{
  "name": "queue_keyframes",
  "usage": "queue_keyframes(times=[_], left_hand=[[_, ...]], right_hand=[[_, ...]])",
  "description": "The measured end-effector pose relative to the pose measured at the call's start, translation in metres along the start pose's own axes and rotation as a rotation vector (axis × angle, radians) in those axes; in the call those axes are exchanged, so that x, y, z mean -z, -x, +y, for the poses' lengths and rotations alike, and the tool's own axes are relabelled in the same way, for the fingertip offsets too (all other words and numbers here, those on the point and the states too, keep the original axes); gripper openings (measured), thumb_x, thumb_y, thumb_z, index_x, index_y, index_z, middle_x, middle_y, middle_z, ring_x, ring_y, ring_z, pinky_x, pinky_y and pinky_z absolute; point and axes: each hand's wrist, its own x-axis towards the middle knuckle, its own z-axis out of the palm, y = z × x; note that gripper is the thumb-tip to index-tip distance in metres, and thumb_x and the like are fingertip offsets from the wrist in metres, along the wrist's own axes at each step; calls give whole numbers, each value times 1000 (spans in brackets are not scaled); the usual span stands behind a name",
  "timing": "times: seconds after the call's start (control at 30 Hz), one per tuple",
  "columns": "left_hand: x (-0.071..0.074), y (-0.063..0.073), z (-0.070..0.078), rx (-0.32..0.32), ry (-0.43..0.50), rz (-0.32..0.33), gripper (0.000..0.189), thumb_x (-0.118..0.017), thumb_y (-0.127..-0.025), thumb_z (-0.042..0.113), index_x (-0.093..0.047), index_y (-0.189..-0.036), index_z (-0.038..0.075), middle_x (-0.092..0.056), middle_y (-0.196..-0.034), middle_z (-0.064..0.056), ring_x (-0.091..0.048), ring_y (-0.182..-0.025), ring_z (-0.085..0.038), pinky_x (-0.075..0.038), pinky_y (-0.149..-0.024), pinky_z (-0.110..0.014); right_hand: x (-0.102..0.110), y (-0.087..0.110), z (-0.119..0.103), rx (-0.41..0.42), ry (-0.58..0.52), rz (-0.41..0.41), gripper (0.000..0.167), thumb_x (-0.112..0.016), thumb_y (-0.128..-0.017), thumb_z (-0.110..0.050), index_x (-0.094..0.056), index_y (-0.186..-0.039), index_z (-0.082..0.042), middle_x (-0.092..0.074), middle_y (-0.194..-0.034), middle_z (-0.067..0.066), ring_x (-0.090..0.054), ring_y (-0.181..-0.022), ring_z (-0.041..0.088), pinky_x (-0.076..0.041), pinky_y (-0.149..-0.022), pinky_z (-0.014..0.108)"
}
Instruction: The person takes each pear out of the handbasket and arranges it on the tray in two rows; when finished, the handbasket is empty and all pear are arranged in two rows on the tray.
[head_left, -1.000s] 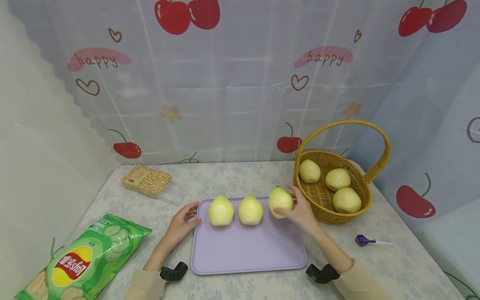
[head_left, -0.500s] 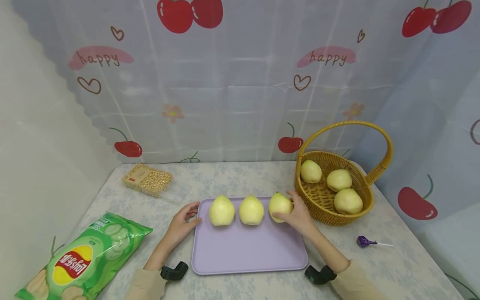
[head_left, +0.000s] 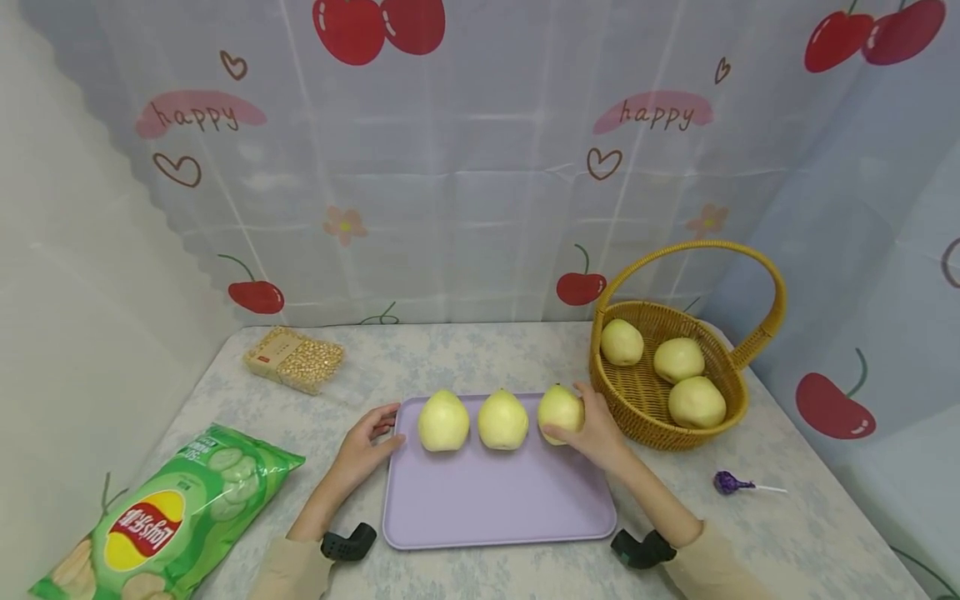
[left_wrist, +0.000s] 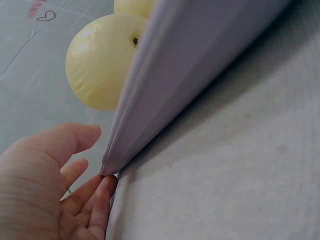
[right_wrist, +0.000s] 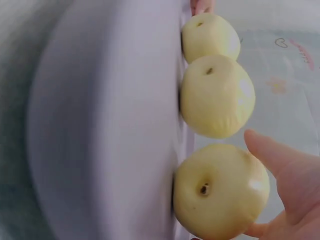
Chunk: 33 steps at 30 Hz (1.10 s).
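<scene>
Three pale yellow pears stand upright in a row along the far side of a lilac tray (head_left: 498, 500): a left pear (head_left: 443, 422), a middle pear (head_left: 502, 420) and a right pear (head_left: 559, 414). My right hand (head_left: 598, 433) grips the right pear, thumb in front and fingers round its right side; the right wrist view shows this pear (right_wrist: 220, 192) resting on the tray. At the tray's left edge, my left hand (head_left: 362, 450) touches the rim with relaxed fingers. In the left wrist view its fingertips meet the tray corner, and the thumb (left_wrist: 82, 137) stays off the rim.
A wicker basket (head_left: 637, 417) with a tall handle stands behind the right hand, holding several pears (head_left: 696, 402). A purple lollipop (head_left: 731, 482) lies to the right. On the left are a green chip bag (head_left: 180, 517) and a bag of yellow kernels (head_left: 294, 360).
My right hand has lowered the right pear slightly, down onto the tray, and still grips it. The left hand has kept its place at the tray's edge.
</scene>
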Motion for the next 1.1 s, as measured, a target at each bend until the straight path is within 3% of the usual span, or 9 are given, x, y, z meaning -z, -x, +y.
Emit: queue_keyframes(times=[0.13, 0.4, 0.67, 1.1], left_hand=[[0, 2, 3, 0, 5, 4, 53, -68, -88, 16, -49, -137, 6, -53, -136, -15, -54, -120, -28, -41, -107, -46], [4, 13, 35, 16, -13, -10, 51, -63, -89, 5, -46, -136, -4, -52, -135, -22, -53, -119, -33, -41, -106, -49], [-1, 0, 1, -1, -4, 14, 52, -68, -88, 12, -50, -136, 5, -54, -135, -15, -55, -118, -26, -43, -105, -44], [0, 1, 1, -3, -13, 11, 53, -69, -87, 15, -50, -136, 7, -54, -135, -13, -55, -118, -27, -43, -105, -45]], right_hand=[[6, 1, -2, 29, -18, -21, 98, -78, -77, -39, -23, -146, 4, -47, -129, 28, -52, -115, 39, -50, -89, 51], [7, 0, -2, 29, -33, -28, 95, -76, -79, -38, -23, -146, 4, -49, -129, 27, -53, -115, 39, -51, -89, 50], [6, 1, -3, 29, -11, -19, 96, -75, -79, -40, -22, -147, 3, -45, -130, 27, -51, -116, 39, -49, -90, 52], [6, 0, -1, 58, -15, 9, 94, -75, -80, -38, -23, -147, 4, -43, -133, 30, -49, -118, 41, -47, -93, 54]])
